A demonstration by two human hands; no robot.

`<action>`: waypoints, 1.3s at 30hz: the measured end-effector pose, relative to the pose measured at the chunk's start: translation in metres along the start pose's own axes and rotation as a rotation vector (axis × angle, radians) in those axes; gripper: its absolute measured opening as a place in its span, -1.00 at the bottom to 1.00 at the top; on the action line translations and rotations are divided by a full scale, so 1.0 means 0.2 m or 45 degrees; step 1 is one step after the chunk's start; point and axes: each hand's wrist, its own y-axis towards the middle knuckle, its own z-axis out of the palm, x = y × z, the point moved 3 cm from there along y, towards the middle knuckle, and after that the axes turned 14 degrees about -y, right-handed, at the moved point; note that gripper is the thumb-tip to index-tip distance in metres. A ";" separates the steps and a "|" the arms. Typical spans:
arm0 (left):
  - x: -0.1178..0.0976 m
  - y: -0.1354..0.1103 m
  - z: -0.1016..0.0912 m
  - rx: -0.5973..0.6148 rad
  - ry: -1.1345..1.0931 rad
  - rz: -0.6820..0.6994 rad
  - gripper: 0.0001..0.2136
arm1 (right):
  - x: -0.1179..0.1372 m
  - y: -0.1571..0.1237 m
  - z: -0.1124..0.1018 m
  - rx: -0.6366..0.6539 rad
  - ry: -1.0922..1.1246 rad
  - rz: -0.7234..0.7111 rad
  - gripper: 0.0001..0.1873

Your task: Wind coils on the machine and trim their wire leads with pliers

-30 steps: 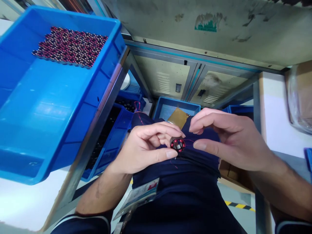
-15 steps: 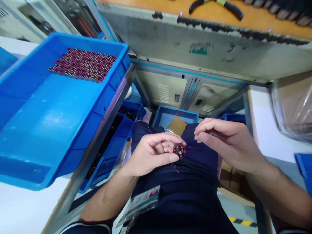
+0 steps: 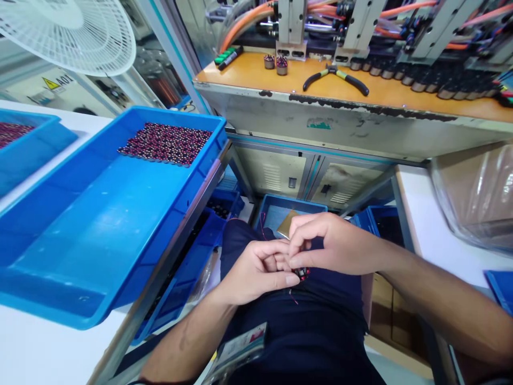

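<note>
My left hand [image 3: 258,270] is closed on a small black motor stator [image 3: 303,274] with red wire windings, pinching it between thumb and fingers above my lap. Bent over it, my right hand [image 3: 324,243] has its thumb and fingertips pressed together against the left fingertips and the stator's upper edge, covering part of it. What those right fingertips grip is hidden. A thin red wire end [image 3: 294,299] dangles below the stator. Another fine red strand [image 3: 262,224] loops up beyond the left hand.
On the left stands a blue bin [image 3: 100,214] with rows of wound stators [image 3: 168,143]. Pliers [image 3: 334,77], two stators [image 3: 276,64] and a row of dark cylindrical parts [image 3: 425,80] lie on the orange bench ledge [image 3: 248,72]. Below sits another blue bin [image 3: 296,204].
My right hand has moved left and its fingers have closed at the stator, now partly covered. The view has tilted up, bringing in the machine and the fan.
</note>
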 end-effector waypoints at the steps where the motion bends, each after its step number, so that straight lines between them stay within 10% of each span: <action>1: -0.01 0.00 0.00 -0.005 0.007 0.027 -0.73 | 0.00 0.00 0.00 -0.046 0.014 0.037 -0.88; 7: -0.03 0.00 -0.02 -0.026 0.062 0.302 -0.70 | -0.02 -0.09 0.00 -0.357 0.128 0.349 -0.83; 16: -0.02 0.02 0.00 0.069 0.175 0.365 -0.74 | 0.02 -0.14 0.00 -0.064 0.249 0.537 -0.89; 39: 0.00 0.04 0.00 0.164 0.003 0.381 -0.65 | 0.06 -0.21 0.06 -0.245 0.186 0.290 -0.83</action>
